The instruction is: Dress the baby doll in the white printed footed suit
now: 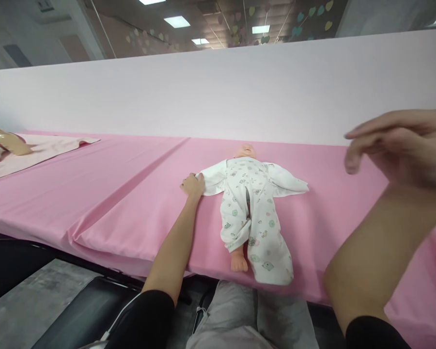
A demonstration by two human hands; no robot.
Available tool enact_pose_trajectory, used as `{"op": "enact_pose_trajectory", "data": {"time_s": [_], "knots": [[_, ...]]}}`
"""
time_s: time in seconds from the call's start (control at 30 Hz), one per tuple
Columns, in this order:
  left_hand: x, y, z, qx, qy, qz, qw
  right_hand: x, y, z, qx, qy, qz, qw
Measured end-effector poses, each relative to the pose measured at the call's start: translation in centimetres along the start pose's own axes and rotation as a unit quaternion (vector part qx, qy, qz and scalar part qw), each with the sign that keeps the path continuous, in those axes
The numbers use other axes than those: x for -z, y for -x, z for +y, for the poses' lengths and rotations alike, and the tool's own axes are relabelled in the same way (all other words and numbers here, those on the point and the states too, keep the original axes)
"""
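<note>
A baby doll (pixel 247 151) lies on its back, head toward the wall, in a white patterned romper (pixel 247 177) with plain white sleeves. One bare foot (pixel 239 261) shows from a trouser leg; the other leg's cloth (pixel 271 252) covers its end. My left hand (pixel 193 185) is closed at the end of the sleeve on the left (pixel 214 178), fingers curled over the cuff. The sleeve on the right (pixel 287 180) lies spread out, with no hand showing. Raised at the right, away from the doll, my right hand (pixel 403 145) has loosely bent fingers apart and nothing visible in them.
Pink cloth (pixel 138 194) covers the table, which has a fold running across it left of the doll. A white partition (pixel 203 97) stands behind. At far left, another doll (pixel 10 143) lies on a pale cloth (pixel 58 145). A black chair (pixel 87 310) stands below.
</note>
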State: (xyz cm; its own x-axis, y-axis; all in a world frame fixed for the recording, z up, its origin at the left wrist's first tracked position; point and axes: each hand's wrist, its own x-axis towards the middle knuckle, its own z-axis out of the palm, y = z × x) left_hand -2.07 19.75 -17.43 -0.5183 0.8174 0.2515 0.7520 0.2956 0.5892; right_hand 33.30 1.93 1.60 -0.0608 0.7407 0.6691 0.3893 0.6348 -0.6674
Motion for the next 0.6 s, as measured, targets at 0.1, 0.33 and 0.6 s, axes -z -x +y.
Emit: {"op": "enact_pose_trajectory", "data": {"time_s": [0.1,0.33,0.6], "knots": [[0.0,-0.1,0.1,0.027,0.09,0.026,0.995,-1.1,-3.0,3.9,-0.067,-0.007,-0.033,0.997],[1.6,-0.6,1.4,-0.031,0.273,0.101,0.956,-3.7,-5.0,15.6,-0.409,0.336,-0.188,0.828],[1.4,5.4,6.7,-0.213,0.352,-0.045,0.91,-5.1,-4.6,19.2,-0.434,0.32,-0.237,0.808]]}}
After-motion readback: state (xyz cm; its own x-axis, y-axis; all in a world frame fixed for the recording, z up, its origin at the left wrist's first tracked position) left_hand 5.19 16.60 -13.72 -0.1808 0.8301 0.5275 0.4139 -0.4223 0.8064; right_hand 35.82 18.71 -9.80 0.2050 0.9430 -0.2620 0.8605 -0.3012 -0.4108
